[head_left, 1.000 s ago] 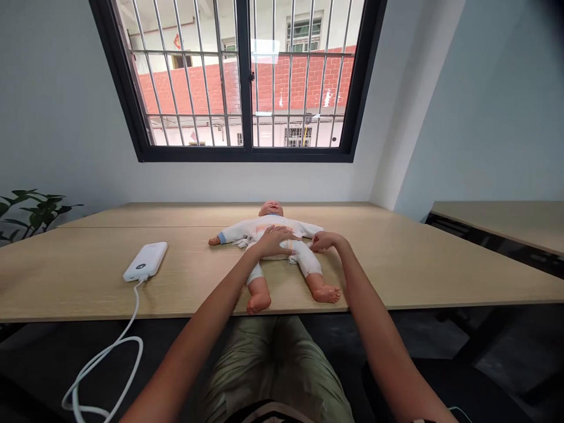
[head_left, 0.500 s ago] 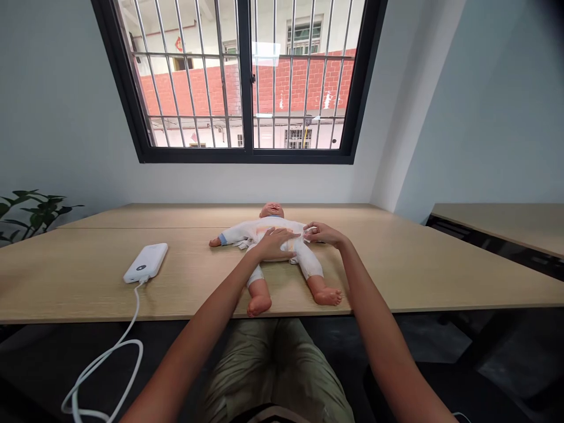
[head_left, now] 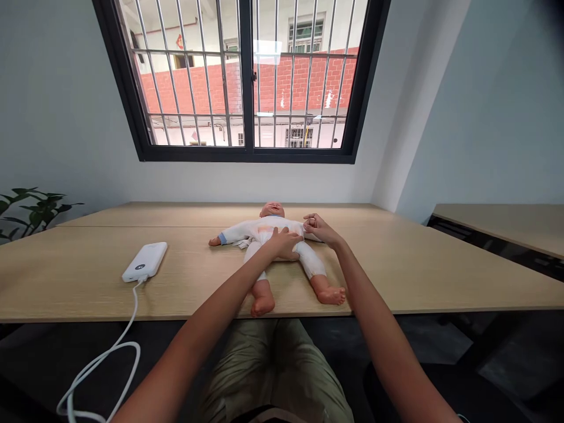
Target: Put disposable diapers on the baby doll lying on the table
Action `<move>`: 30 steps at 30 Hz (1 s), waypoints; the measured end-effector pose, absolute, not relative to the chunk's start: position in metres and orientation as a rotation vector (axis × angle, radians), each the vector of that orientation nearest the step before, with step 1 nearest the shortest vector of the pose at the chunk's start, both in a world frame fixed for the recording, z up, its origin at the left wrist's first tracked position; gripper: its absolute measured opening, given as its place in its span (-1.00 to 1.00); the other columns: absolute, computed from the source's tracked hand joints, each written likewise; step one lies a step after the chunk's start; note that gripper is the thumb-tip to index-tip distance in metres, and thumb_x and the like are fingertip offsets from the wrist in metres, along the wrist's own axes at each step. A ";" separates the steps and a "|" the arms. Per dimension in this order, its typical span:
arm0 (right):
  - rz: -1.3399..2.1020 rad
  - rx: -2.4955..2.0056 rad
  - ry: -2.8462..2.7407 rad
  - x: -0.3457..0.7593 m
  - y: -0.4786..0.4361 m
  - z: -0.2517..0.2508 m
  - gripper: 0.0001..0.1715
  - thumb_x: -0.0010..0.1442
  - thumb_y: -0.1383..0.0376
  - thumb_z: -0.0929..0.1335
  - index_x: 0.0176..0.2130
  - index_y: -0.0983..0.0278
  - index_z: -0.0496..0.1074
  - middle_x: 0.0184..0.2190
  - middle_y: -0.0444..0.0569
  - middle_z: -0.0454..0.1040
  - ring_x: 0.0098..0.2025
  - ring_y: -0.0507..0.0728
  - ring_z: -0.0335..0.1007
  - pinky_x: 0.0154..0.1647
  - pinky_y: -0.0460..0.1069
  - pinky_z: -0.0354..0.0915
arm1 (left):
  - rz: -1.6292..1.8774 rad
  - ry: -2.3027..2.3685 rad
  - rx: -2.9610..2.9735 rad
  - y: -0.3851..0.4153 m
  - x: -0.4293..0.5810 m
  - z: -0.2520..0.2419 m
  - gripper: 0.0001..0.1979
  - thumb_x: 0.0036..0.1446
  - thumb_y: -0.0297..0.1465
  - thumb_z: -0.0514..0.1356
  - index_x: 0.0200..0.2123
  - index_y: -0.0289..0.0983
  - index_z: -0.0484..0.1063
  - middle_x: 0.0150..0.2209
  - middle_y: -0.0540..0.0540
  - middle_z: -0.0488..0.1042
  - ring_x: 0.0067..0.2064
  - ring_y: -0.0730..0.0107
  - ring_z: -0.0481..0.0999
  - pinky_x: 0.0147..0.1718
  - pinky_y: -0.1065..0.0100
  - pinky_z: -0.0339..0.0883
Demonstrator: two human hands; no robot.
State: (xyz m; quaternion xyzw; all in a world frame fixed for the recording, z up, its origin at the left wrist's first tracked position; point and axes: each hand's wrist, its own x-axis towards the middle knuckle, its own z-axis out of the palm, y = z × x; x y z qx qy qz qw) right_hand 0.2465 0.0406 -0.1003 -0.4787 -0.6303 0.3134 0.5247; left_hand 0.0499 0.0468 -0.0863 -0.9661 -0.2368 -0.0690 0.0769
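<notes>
A baby doll point(head_left: 262, 225) in a white long-sleeved top with blue cuffs lies on its back on the wooden table, head toward the window and bare feet at the front edge. White cloth covers its hips and upper legs. My left hand point(head_left: 285, 243) rests across the doll's lower belly, fingers stretched out and thumb apart. Just right of it, my right hand point(head_left: 321, 228) is closed with fingertips curled together beside the doll's torso, over its right-hand arm. What those fingertips hold, if anything, is too small to make out.
A white power bank point(head_left: 145, 262) lies on the table point(head_left: 189, 288) at left, its white cable point(head_left: 134, 311) hanging over the front edge. A plant point(head_left: 37, 211) stands at far left. Another table point(head_left: 506, 220) is at right, below a barred window's wall.
My left hand has slid a little to the right across the doll's belly. My right hand's fingers have curled in and lifted slightly. The doll's legs have shifted slightly to the right.
</notes>
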 end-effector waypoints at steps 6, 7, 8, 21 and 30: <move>0.755 -1.114 -1.429 0.231 0.044 -0.103 -0.55 -0.06 0.23 0.41 -0.17 0.22 0.22 -0.45 -0.24 0.32 -0.39 0.01 0.27 -0.30 -0.05 0.22 | -0.433 -0.665 -2.867 0.055 0.044 -0.103 -0.52 0.05 -0.23 0.17 0.07 -0.20 0.34 0.12 -0.17 0.41 0.14 -0.07 0.29 0.08 -0.17 0.12; 0.759 -1.135 -1.372 0.231 0.045 -0.103 -0.57 -0.06 0.24 0.41 -0.18 0.22 0.22 -0.45 -0.22 0.33 -0.38 0.01 0.28 -0.29 -0.05 0.23 | -0.504 -0.660 -2.862 0.056 0.042 -0.106 -0.50 0.05 -0.23 0.18 0.08 -0.19 0.32 0.13 -0.16 0.39 0.13 -0.04 0.30 0.09 -0.12 0.12; 0.757 -1.161 -1.315 0.232 0.046 -0.103 -0.59 -0.05 0.25 0.40 -0.19 0.22 0.23 -0.44 -0.21 0.35 -0.37 0.02 0.29 -0.29 -0.04 0.24 | -0.571 -0.659 -2.859 0.058 0.040 -0.107 -0.48 0.05 -0.23 0.18 0.10 -0.19 0.29 0.15 -0.15 0.37 0.12 0.00 0.32 0.09 -0.07 0.14; 0.711 -1.086 -1.396 0.242 0.049 -0.105 -0.49 -0.10 0.10 0.44 -0.21 0.21 0.21 -0.49 -0.26 0.29 -0.41 0.00 0.25 -0.31 -0.05 0.21 | -0.302 -0.694 -2.902 0.072 0.056 -0.096 -0.45 0.01 -0.19 0.20 0.08 -0.24 0.28 -0.02 -0.21 0.50 0.12 0.02 0.33 0.08 0.00 0.10; 0.642 -1.081 -1.456 0.225 0.050 -0.107 -0.44 -0.04 0.00 0.40 -0.14 0.21 0.19 -0.48 -0.24 0.31 -0.44 0.02 0.25 -0.38 -0.05 0.19 | -0.305 -0.812 -2.816 0.042 0.059 -0.102 -0.50 0.11 -0.38 0.12 0.14 -0.34 0.25 0.19 -0.33 0.32 0.19 -0.10 0.26 0.16 -0.16 0.05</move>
